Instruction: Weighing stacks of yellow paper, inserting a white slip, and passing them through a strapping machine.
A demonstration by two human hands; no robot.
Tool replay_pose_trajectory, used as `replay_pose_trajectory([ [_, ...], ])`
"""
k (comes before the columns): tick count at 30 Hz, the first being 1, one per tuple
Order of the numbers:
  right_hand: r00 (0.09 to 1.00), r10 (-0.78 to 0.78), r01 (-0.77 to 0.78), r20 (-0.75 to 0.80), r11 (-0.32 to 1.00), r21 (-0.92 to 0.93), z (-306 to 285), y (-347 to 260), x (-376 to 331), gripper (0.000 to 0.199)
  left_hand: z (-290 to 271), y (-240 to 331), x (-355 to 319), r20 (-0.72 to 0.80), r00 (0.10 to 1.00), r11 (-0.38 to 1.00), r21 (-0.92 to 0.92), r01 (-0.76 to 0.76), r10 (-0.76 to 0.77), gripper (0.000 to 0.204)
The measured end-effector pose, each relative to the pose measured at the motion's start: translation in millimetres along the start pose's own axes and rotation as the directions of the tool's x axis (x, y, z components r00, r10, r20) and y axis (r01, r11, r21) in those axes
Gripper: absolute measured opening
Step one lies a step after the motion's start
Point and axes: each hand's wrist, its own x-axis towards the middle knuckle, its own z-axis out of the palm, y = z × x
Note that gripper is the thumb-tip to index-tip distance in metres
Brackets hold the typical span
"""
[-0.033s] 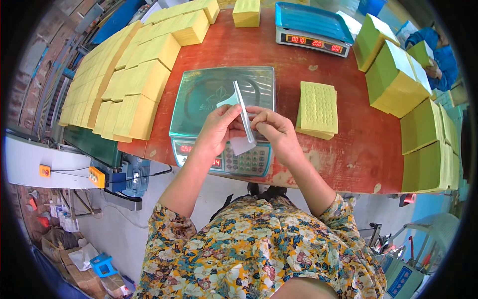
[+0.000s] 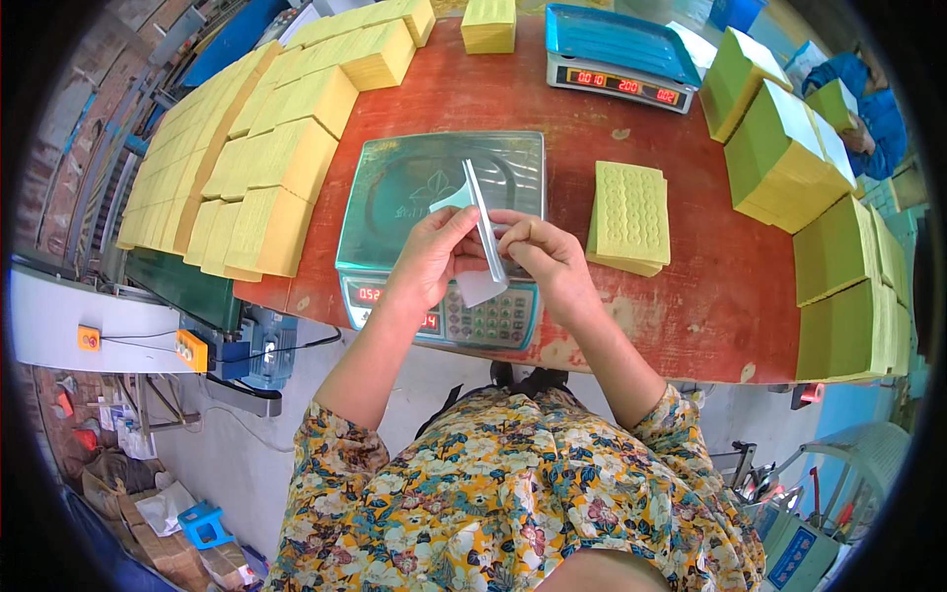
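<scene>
Over the near part of a digital scale, a thin stack of pale, glossy sheets stands tilted, almost edge-on to me. My left hand is closed around its left side, with the thumb against the face. A light green flap shows at its upper left, and a whitish corner hangs below my fingers. At its right edge my right hand is closed in a pinch, with some fingertips hidden behind the sheets. What exactly the right fingertips pinch is hard to make out. The scale's metal pan carries nothing, and its red display is partly covered by my left forearm.
A stack of yellow embossed paper lies right of the scale on the red table. Rows of yellow paper stacks line the left, more stacks the right. Another scale stands at the back. A person is at the far right.
</scene>
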Motion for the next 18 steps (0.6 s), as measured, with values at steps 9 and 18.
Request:
replay_pose_trajectory([
  [9, 0.999, 0.009, -0.008, -0.040, 1.000, 0.025, -6, -1, -1, 0.011, -2, -16, 0, -0.069, 0.994, 0.997, -0.002, -0.082, 0.082, 0.014],
  [18, 1.000, 0.007, -0.007, -0.024, 1.000, 0.023, -7, 4, -1, 0.011, 23, -26, -7, -0.243, 0.905, 0.933, 0.179, -0.313, 0.350, 0.028],
])
